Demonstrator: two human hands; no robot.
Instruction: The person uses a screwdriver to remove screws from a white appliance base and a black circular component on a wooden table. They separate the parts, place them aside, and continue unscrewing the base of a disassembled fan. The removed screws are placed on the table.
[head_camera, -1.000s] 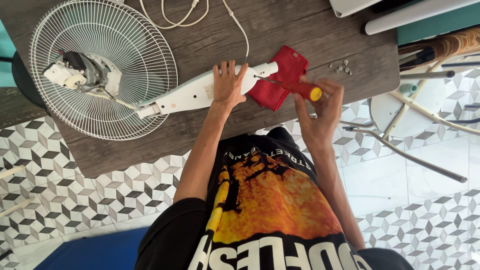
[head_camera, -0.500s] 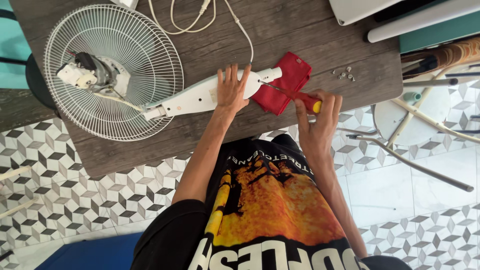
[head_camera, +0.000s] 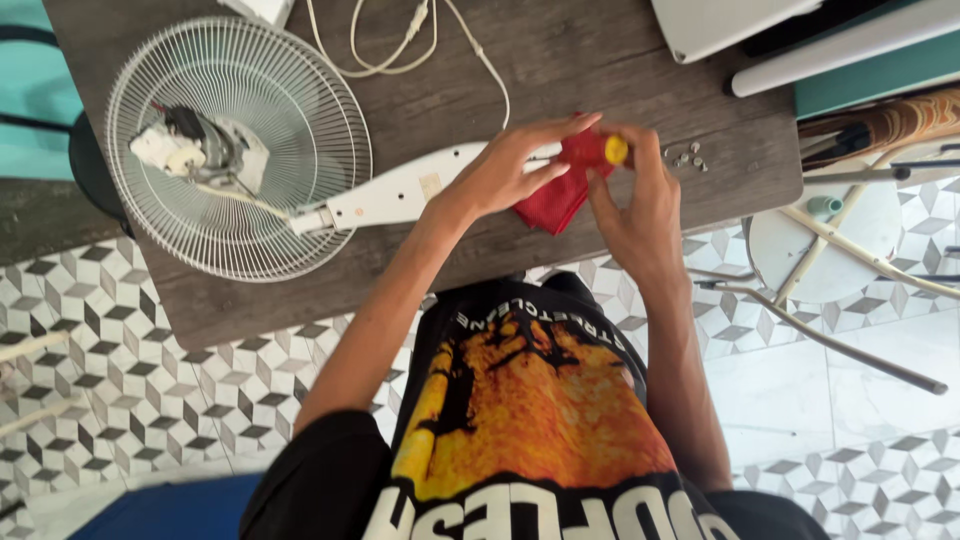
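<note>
My right hand (head_camera: 638, 205) grips a screwdriver (head_camera: 592, 150) with a red handle and yellow end cap, held just above the dark wooden table (head_camera: 600, 70). The fingers of my left hand (head_camera: 505, 170) reach across the fan's white stem (head_camera: 385, 197) and pinch the same red handle. A red cloth (head_camera: 548, 207) lies on the table under both hands, beside the stem's end. The stem leads left to the round white wire grille (head_camera: 250, 110), which lies flat with the motor (head_camera: 190, 150) showing inside it.
Several small screws (head_camera: 688, 157) lie on the table right of my hands. A white cable (head_camera: 400, 45) loops at the table's far side. A white round stool (head_camera: 800, 240) and metal rods stand on the patterned tile floor at the right.
My left hand has lifted off the fan stem and moved right onto the screwdriver handle. My right hand has raised the screwdriver off the red cloth and turned it.
</note>
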